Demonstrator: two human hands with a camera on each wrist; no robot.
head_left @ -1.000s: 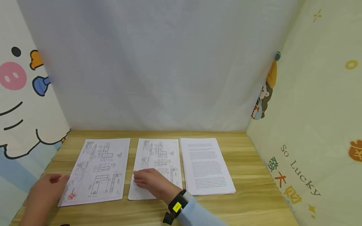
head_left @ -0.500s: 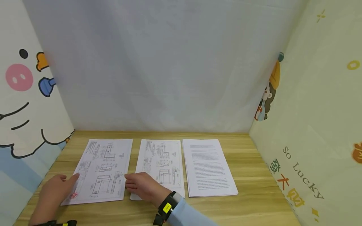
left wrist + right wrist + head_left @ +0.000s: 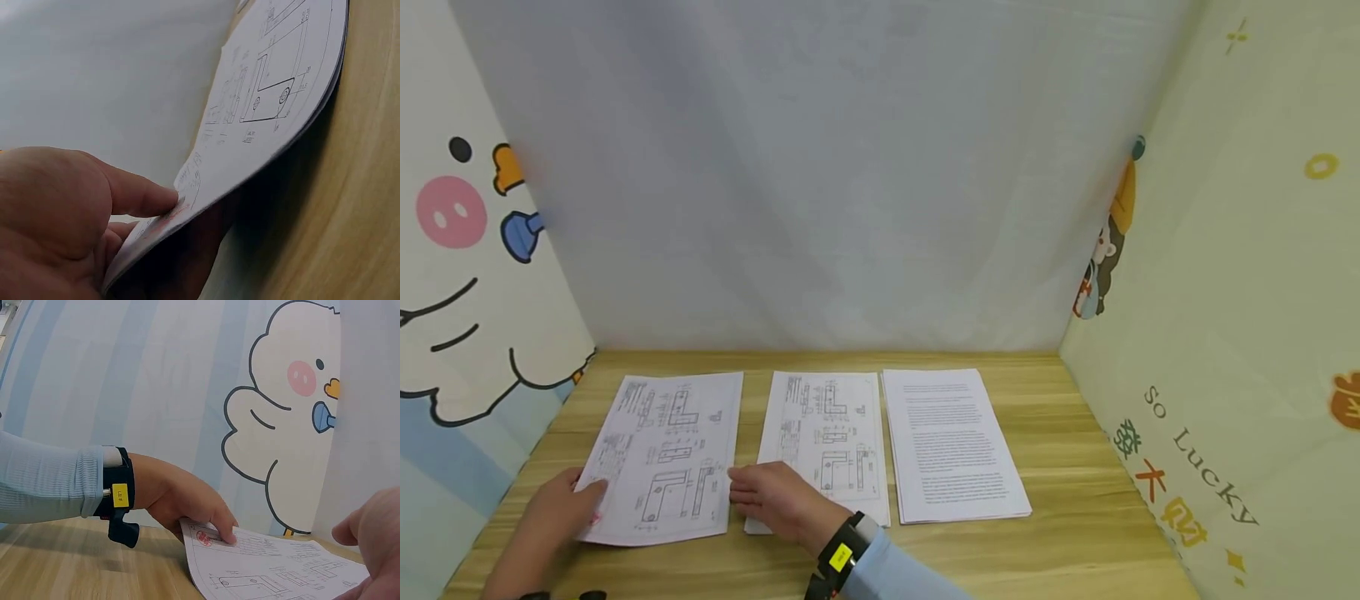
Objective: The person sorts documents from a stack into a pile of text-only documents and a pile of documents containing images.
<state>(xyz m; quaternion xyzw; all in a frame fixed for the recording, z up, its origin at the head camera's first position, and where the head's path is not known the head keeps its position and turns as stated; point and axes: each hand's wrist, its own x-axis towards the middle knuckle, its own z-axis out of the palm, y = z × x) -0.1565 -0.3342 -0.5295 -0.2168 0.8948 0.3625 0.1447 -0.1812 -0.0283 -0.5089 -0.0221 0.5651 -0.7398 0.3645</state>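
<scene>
My left hand point(image 3: 559, 510) pinches the left edge of the left stack of drawing sheets point(image 3: 655, 450), thumb on top and fingers underneath. In the left wrist view this stack point(image 3: 250, 125) bends upward at the held edge, off the table. A red stamp point(image 3: 204, 538) shows near the thumb in the right wrist view. My right hand point(image 3: 786, 504) hovers over the lower left corner of the middle stack of drawing sheets point(image 3: 842, 425), fingers loosely extended toward the left stack's right edge. Nothing shows in its grasp.
A stack of printed text pages point(image 3: 951, 450) lies to the right of the middle stack. The wooden table point(image 3: 1075, 533) is bounded by a white back curtain point(image 3: 820, 183), a cartoon-printed left panel point(image 3: 445, 333) and a yellowish right panel point(image 3: 1240, 292).
My left hand has moved onto the left stack's edge, gripped it and raised it, and the stack has shifted slightly left. My right hand has moved left toward the gap between stacks.
</scene>
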